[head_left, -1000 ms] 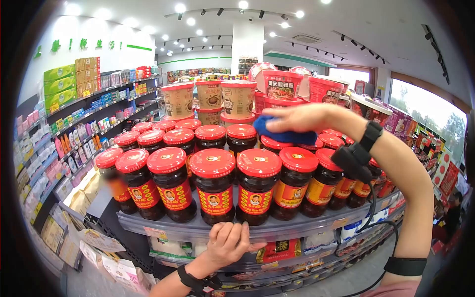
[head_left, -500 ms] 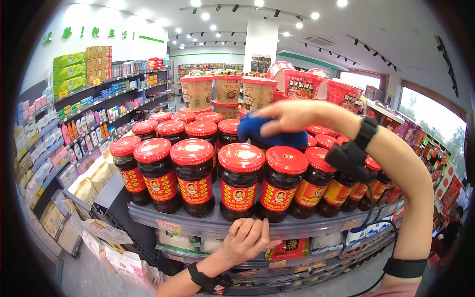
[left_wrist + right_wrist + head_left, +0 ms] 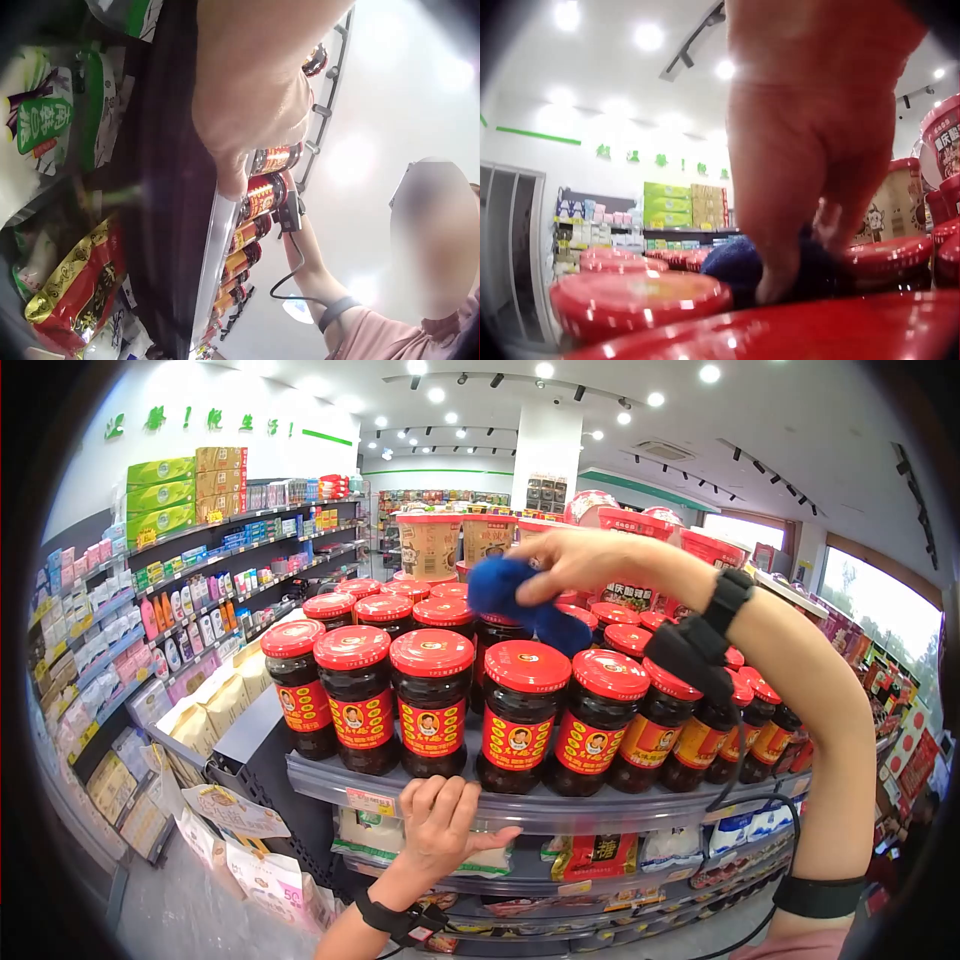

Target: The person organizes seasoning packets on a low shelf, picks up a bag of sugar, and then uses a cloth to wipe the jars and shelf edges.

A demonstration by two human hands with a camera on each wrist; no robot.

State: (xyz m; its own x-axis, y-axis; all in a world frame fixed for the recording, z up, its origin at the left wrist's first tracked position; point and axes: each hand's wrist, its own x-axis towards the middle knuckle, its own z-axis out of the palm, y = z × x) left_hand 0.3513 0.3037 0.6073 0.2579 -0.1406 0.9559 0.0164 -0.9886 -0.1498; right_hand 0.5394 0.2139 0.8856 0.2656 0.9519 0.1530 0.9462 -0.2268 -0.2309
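Note:
My right hand (image 3: 572, 563) holds a bunched blue cloth (image 3: 497, 586) over the red lids behind the front row of sauce jars. In the right wrist view the cloth (image 3: 733, 266) sits low among the lids, partly hidden by the fingers. The dark jars (image 3: 518, 710) have red lids and red or orange labels and stand in rows on the shelf. My left hand (image 3: 440, 825) grips the clear front edge (image 3: 610, 816) of that shelf, fingers bent over the top and thumb pointing sideways below. The left wrist view shows the thumb against the edge.
Brown paper cups (image 3: 428, 548) and red noodle tubs (image 3: 632, 585) are stacked behind the jars. Bagged goods (image 3: 594, 857) lie on the shelf below. A cable (image 3: 775, 797) hangs from my right wrist unit. Shelves of bottles (image 3: 190, 615) line the left.
My left hand has slid left along the shelf edge. The right hand has moved left with the blue cloth, which now looks lifted and bunched. The view has shifted somewhat.

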